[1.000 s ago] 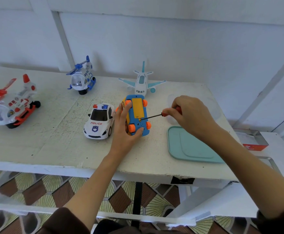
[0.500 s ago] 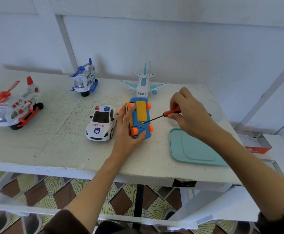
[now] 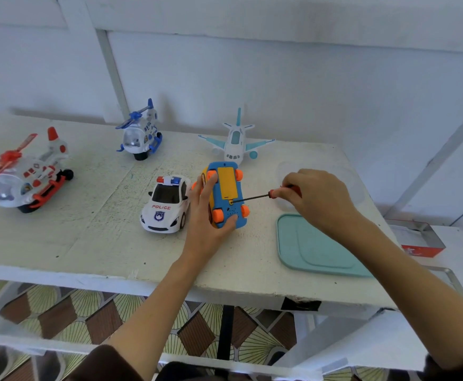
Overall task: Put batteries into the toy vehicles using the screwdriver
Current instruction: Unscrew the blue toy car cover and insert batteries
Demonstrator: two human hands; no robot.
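Both hands grip: left (image 3: 207, 215) blue car (image 3: 226, 196), right (image 3: 318, 200) screwdriver (image 3: 255, 198), over white table (image 3: 87, 243).

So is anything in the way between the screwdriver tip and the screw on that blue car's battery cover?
Nothing visible: the screwdriver tip already sits at the yellow cover's lower edge on the upturned blue car.

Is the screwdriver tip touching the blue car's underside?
Touching. The head view shows the screwdriver tip meeting the blue car beside its yellow cover, with no gap.
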